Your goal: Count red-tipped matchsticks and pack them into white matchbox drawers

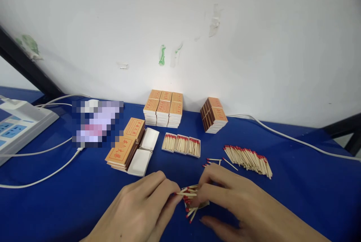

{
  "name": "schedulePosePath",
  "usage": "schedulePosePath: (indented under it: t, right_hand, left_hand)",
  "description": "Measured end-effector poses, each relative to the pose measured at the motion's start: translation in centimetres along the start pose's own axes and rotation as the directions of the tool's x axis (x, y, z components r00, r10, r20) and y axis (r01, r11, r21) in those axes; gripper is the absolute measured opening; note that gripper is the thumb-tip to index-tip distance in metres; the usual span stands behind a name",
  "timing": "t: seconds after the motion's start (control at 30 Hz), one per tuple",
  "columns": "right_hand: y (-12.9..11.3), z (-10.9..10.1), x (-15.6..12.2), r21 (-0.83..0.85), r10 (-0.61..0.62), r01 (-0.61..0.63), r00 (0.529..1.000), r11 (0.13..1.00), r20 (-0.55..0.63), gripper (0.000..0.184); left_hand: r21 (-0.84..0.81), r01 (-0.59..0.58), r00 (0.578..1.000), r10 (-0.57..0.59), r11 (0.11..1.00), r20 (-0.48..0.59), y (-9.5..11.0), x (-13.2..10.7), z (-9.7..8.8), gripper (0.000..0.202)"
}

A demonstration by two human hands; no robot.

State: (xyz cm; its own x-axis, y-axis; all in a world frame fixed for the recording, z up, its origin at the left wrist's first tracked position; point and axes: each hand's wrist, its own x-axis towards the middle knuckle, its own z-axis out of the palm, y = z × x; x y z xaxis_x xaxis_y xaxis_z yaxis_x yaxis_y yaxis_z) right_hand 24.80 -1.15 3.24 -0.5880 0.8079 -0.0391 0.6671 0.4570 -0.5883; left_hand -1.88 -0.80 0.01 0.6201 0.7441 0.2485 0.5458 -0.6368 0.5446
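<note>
At the front of the blue table, my left hand (pixel 143 206) pinches a few red-tipped matches (pixel 188 194) at their heads. Bent over the same spot is my right hand (pixel 228 193), its fingers in among the matches; whether it grips any is hidden. Beneath both hands lies a small matchbox tray (pixel 203 205), partly covered, with matches lying askew and some sticking out at its near side. Several loose matches (pixel 229 164) rest just beyond my right hand, and a wide pile of matches (pixel 248 160) lies to its right.
Three filled trays (pixel 182 152) stand side by side. Flat orange matchbox sleeves (pixel 121 152) and white empty trays (pixel 140 162) are stacked at left. Closed matchboxes stand in a block (pixel 163 108) and a smaller stack (pixel 214 114) by the wall. A power strip (pixel 25 125), cables and a blurred phone-like object (pixel 98 121) occupy the left.
</note>
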Motion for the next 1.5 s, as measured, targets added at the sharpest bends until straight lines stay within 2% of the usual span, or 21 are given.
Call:
schedulePosePath:
  t: [0.13,0.37,0.57,0.73,0.83,0.93,1.1,1.17,1.27,1.33,1.5]
  right_hand:
    - [0.0,0.7,0.3,-0.111,-0.060,0.060,0.998,0.992,0.004,0.039]
    - [0.3,1.2,1.0,-0.212,-0.088,0.088,0.996,0.973,0.009,0.023]
    - [0.4,0.3,0.5,-0.106,-0.075,0.077,0.997,0.991,0.019,0.019]
    - [0.7,-0.3,0.4,-0.087,-0.019,0.017,0.999,0.996,-0.025,0.030]
    - [1.0,0.0,0.6,-0.062,0.002,-0.003,1.000,0.998,-0.013,0.029]
    - [1.1,0.2,0.6,-0.003,0.045,-0.045,0.999,0.999,0.010,0.018]
    - [1.7,-0.8,0.1,0.046,0.154,-0.155,0.988,0.987,0.022,0.015]
    - [2.3,-1.4,-0.2,0.041,0.180,-0.180,0.983,0.983,0.023,0.017]
    - [3.3,-1.9,-0.6,0.014,0.205,-0.204,0.979,0.979,-0.017,0.016]
    - [3.7,-1.9,-0.8,0.011,0.213,-0.213,0.976,0.977,-0.034,0.014]
    - [3.5,-1.6,-1.3,0.026,0.226,-0.226,0.974,0.974,-0.003,0.011]
  left_hand:
    - [-0.077,-0.005,0.991,-0.005,0.997,-0.130,-0.6,-0.2,1.0,0.028]
    - [-0.119,0.011,0.995,-0.023,0.993,-0.102,-0.8,-0.3,1.5,0.027]
    - [-0.075,-0.036,0.985,0.022,0.997,-0.169,-0.5,-0.2,1.3,0.026]
    - [-0.043,-0.031,0.985,0.023,0.999,-0.172,0.1,-0.1,0.8,0.016]
    - [-0.044,-0.083,0.975,0.072,0.996,-0.210,0.0,0.0,1.0,0.014]
    - [-0.059,-0.159,0.952,0.138,0.985,-0.272,-0.4,0.2,1.4,0.013]
    - [-0.015,-0.294,0.905,0.273,0.956,-0.327,-0.5,0.9,2.3,0.017]
    - [0.035,-0.301,0.900,0.296,0.953,-0.321,-0.2,1.0,2.4,0.020]
    - [0.063,-0.287,0.925,0.293,0.956,-0.243,0.2,1.2,2.4,0.017]
    - [0.064,-0.297,0.926,0.304,0.953,-0.223,0.3,1.2,2.4,0.015]
    - [0.058,-0.295,0.931,0.300,0.954,-0.207,0.4,1.2,2.3,0.015]
